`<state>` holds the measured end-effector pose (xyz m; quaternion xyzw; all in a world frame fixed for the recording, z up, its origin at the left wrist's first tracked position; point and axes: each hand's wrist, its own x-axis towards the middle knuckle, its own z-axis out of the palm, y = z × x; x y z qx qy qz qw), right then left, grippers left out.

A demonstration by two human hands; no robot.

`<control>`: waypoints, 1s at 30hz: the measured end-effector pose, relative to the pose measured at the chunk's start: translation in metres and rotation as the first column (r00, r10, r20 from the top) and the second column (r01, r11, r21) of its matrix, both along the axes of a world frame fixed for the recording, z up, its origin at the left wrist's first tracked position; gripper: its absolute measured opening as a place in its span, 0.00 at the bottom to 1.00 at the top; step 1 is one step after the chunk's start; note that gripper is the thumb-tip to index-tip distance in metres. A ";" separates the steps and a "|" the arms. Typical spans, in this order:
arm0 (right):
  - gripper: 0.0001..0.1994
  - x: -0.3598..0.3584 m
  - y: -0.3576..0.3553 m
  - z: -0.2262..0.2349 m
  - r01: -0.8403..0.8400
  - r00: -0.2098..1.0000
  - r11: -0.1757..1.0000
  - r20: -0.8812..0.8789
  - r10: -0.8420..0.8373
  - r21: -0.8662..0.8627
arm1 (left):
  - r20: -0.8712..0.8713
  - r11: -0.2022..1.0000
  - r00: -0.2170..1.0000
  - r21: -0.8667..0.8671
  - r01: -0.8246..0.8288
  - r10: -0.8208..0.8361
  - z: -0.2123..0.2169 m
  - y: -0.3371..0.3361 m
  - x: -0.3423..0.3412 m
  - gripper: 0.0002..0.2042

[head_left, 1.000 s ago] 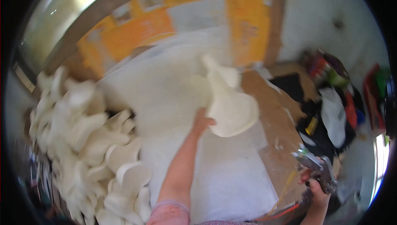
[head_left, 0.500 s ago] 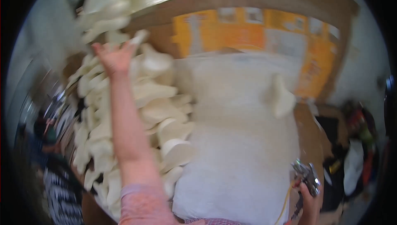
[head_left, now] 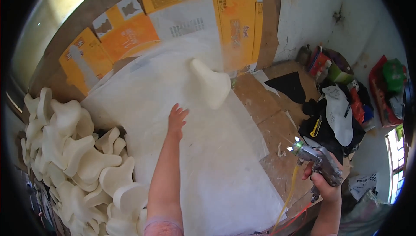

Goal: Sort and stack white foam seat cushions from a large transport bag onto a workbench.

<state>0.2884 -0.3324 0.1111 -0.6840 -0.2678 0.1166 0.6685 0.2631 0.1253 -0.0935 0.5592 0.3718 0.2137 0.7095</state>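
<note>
My left hand (head_left: 177, 117) reaches out over the white-coated work surface (head_left: 208, 158), fingers apart, holding nothing. A white foam saddle-shaped piece (head_left: 211, 86) lies just beyond it, up and to the right, a short gap away. My right hand (head_left: 326, 183) grips a metal spray gun (head_left: 315, 159) at the lower right, its nozzle pointing left toward the white surface. A yellow hose (head_left: 287, 197) hangs from the gun.
A heap of several white foam pieces (head_left: 73, 158) fills the left side. Orange and white cardboard sheets (head_left: 173, 14) lean against the back wall. Black cut-outs, a white template (head_left: 338, 114) and assorted clutter sit at the right on the wooden bench (head_left: 268, 119).
My left hand came back from the foam heap at the left and now hovers near the single foam piece. The view swung right. The spray gun stays in my right hand.
</note>
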 end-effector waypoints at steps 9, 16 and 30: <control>0.28 0.049 0.012 -0.036 -0.036 0.991 0.999 -0.131 0.040 0.027 | -0.048 0.866 0.999 0.499 0.024 -0.001 -0.061 -0.004 0.123 0.33; 0.27 0.042 0.032 -0.054 -0.071 0.990 0.997 -0.122 0.068 -0.016 | -0.207 0.990 0.973 0.082 0.116 -0.097 -0.009 -0.034 0.006 0.20; 0.17 -0.043 0.057 -0.088 -0.425 0.893 0.897 -0.220 0.393 -0.124 | 0.528 0.663 0.706 0.314 -0.679 0.472 0.290 0.040 -0.406 0.14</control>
